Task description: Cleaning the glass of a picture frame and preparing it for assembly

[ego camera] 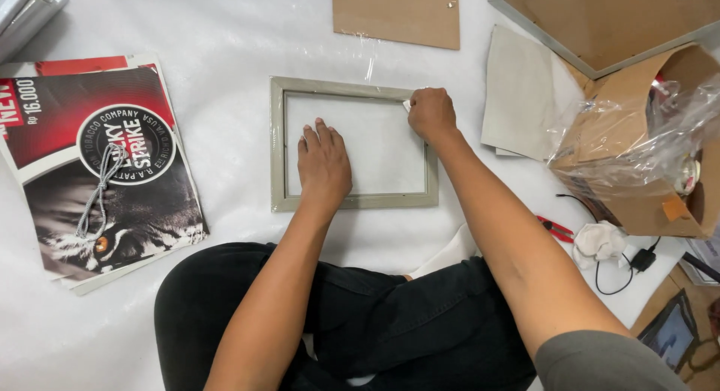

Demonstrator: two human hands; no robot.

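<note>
Left hand [324, 163] flat on frame [279, 147] pane, right hand [431, 112] pinching corner film [406, 105]; hard pull could tear film or shift frame.

A red-black-white printed poster [97, 173] lies at nine o'clock; a plastic-wrapped brown cardboard box [645, 147] at three; a dark tablet screen [670, 335] at four.

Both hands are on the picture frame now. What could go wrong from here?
The left hand presses flat on the clear pane inside the grey-green rectangular picture frame; leaning hard might crack or smudge it. The right hand pinches a small white piece at the frame's top right corner, which could tear or slip. Loose clear plastic film by the top edge might snag.
</note>
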